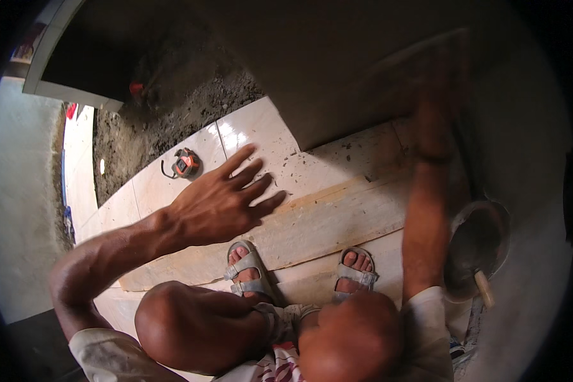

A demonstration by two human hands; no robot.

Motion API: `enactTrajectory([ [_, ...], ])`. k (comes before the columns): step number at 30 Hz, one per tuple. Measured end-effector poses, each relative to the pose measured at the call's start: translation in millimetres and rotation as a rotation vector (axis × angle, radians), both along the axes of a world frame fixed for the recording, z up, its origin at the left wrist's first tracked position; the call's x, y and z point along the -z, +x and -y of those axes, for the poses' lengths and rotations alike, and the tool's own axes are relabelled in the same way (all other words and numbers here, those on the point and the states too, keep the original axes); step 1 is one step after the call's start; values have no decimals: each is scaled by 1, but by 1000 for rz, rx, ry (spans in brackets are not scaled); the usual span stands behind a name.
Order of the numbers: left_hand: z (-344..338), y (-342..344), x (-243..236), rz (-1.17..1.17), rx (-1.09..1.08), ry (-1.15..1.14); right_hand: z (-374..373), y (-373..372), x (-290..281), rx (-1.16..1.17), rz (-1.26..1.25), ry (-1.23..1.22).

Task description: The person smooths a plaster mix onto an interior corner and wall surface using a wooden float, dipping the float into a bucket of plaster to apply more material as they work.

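My left hand (232, 197) hovers over pale tiles (302, 132), its fingers spread and holding nothing. My right hand (436, 95) is smeared by motion at the upper right, against a dark grey panel or wall face (312, 76); a faint blurred shape is around it, and I cannot make out whether it holds something. A black-and-orange tape measure (184, 164) lies on the tiles left of my left hand. Below the tiles runs a dusty, stained board or strip (325, 219), with my sandalled feet (248, 277) at its lower edge.
Rough dark mortar (118, 153) lies beyond the tiles, with a small red object (135, 88) there. A grey bucket or pan (474, 248) with a wooden-handled tool (482, 286) stands at the right. A pale-edged frame (63, 92) and grey surface (25, 191) are at the left.
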State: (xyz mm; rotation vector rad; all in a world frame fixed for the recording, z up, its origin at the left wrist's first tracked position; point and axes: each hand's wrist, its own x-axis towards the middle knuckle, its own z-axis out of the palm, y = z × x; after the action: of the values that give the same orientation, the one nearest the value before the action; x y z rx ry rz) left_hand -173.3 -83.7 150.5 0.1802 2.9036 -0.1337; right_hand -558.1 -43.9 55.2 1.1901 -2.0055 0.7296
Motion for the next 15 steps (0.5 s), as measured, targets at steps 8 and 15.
enactTrajectory([
  [8,-19,127,122,68,-541,330,-25,21,32,39,288,4],
  [15,-59,132,182,19,-596,616,-14,34,-39,336,-406,232],
])
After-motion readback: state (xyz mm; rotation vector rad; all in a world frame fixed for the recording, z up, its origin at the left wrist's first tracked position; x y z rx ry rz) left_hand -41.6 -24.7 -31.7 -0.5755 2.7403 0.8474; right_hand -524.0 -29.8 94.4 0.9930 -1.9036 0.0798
